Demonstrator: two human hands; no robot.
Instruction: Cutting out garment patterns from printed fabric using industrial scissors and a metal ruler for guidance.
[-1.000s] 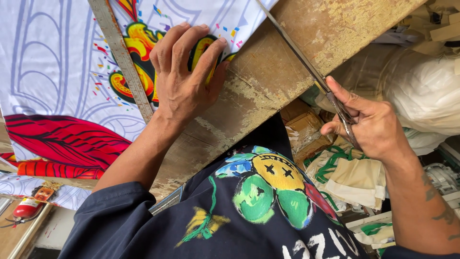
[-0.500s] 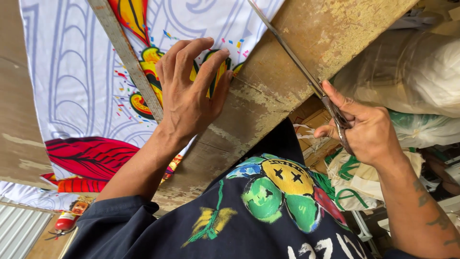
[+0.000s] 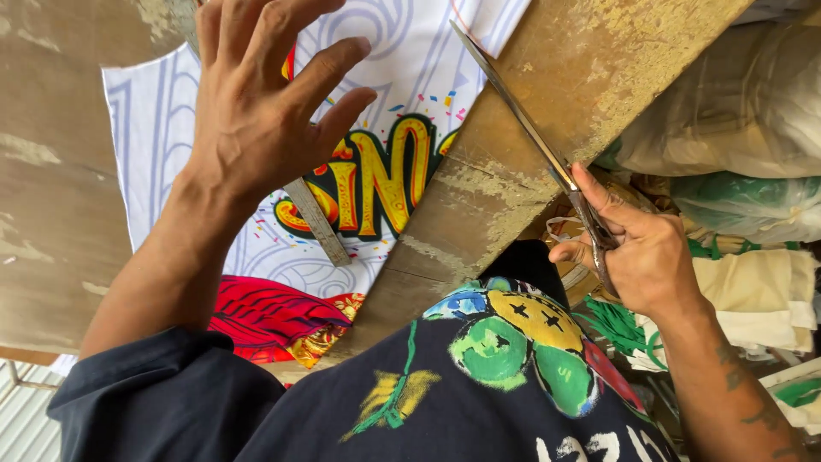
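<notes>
Gripping long scissors (image 3: 547, 154), right hand (image 3: 641, 257); left hand (image 3: 256, 111) spread, seemingly hovering above printed fabric (image 3: 385, 171).

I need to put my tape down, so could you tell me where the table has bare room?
Bare wood lies left of the printed cloth, by the left hand, and on the plank beyond the scissors in the right hand. The bags on the right crowd that side.
</notes>
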